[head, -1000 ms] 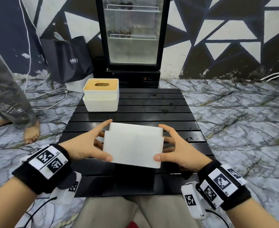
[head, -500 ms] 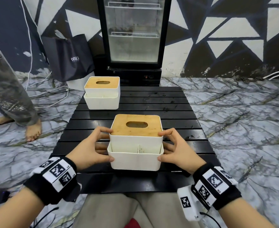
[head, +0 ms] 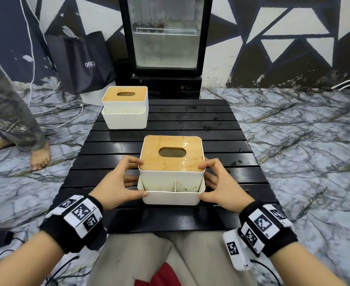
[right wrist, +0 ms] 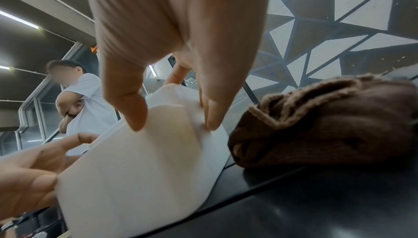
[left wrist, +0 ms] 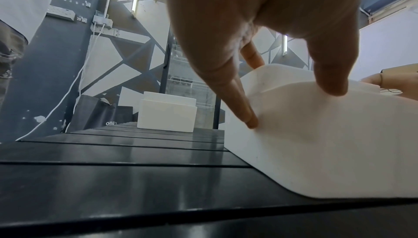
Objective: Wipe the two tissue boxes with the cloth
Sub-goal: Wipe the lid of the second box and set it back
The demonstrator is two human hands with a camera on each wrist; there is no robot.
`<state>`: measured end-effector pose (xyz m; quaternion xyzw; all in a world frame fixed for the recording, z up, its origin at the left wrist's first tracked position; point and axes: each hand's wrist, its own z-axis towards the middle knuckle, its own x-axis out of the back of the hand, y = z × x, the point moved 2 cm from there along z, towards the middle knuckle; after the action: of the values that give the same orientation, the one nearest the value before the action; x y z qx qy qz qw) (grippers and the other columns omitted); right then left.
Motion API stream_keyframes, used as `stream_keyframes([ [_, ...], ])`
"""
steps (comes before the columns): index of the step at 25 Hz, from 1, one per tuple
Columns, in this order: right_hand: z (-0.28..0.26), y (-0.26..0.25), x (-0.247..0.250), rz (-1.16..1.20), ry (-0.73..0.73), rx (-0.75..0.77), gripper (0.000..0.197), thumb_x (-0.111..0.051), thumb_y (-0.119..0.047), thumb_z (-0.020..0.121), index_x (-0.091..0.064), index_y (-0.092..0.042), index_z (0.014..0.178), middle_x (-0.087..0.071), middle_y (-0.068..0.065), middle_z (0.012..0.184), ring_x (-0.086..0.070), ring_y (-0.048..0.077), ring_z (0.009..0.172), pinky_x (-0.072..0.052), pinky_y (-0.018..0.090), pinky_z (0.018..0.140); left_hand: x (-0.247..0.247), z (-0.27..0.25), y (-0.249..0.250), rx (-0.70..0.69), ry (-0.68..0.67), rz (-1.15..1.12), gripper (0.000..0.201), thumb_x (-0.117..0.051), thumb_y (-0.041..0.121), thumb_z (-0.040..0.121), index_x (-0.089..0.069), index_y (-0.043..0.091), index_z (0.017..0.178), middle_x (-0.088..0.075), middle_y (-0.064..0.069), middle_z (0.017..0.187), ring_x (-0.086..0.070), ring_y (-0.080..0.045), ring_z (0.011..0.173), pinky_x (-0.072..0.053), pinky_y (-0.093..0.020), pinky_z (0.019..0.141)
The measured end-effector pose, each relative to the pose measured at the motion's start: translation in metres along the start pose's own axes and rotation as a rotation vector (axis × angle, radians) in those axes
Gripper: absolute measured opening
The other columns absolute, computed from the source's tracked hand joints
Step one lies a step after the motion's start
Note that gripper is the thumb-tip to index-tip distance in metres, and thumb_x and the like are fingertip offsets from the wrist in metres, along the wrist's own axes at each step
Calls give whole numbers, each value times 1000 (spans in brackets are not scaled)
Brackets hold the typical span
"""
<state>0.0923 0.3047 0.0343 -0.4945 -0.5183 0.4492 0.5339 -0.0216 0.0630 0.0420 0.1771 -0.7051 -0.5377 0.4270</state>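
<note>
Gripping the near white plastic tissue box with bamboo lid (head: 171, 172) from both sides, left hand (head: 116, 182) and right hand (head: 221, 184) likely steady it upright on the black slatted counter (head: 221, 129); brown cloth (right wrist: 328, 122) lies just beside.

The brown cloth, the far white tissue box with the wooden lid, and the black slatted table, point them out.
brown cloth (right wrist: 328, 122), right wrist view, crumpled middle.
far white tissue box with the wooden lid (head: 125, 96), head view, lid.
black slatted table (head: 211, 129), head view, bare slat.
</note>
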Motion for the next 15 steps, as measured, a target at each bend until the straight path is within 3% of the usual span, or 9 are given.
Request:
stream_keyframes([
  [1,0,0,1,-37,-10,3,58,-65,17,67,-40,-22,101,-42,-6,133,-56,10,107,-46,35,90,0,0,0,0,-4,4,68,-86,4,60,-44,32,106,-49,13,123,-68,-7,90,-54,-19,82],
  [3,0,-2,7,-99,4,7,63,-72,5,67,-42,-33,107,-44,-10,130,-53,9,113,-45,22,91,0,-1,2,1,-2,20,69,-86,27,54,-43,38,106,-50,16,122,-66,-7,93,-53,-21,81],
  [5,1,-6,22,-141,136,1,64,-75,-6,71,-41,-42,112,-44,-13,130,-48,7,116,-40,21,92,-1,1,5,0,37,39,69,-80,44,54,-40,44,111,-49,22,121,-61,-6,100,-50,-23,84],
  [7,1,-8,40,-311,257,-15,57,-73,-13,74,-43,-39,115,-48,-10,127,-46,9,116,-38,26,96,-4,7,9,7,102,62,68,-79,33,71,-35,41,122,-47,21,121,-56,-8,105,-45,-23,87],
  [8,1,-5,48,-451,255,-32,54,-72,-14,74,-46,-35,117,-50,-9,126,-46,10,118,-36,24,97,-6,10,12,17,133,67,68,-75,27,78,-32,36,130,-47,18,122,-54,-10,107,-44,-25,90],
  [11,2,9,53,-803,54,-121,58,-74,-18,72,-50,-28,124,-52,-4,128,-44,11,122,-28,12,92,-13,22,24,57,183,61,72,-65,28,85,-24,23,144,-41,12,124,-49,-11,108,-40,-27,91],
  [15,2,22,48,-881,-84,-194,64,-73,-18,73,-47,-33,129,-45,0,135,-40,14,126,-23,10,92,-25,32,28,87,191,39,74,-62,32,87,-20,20,147,-40,11,127,-47,-10,112,-34,-20,91],
])
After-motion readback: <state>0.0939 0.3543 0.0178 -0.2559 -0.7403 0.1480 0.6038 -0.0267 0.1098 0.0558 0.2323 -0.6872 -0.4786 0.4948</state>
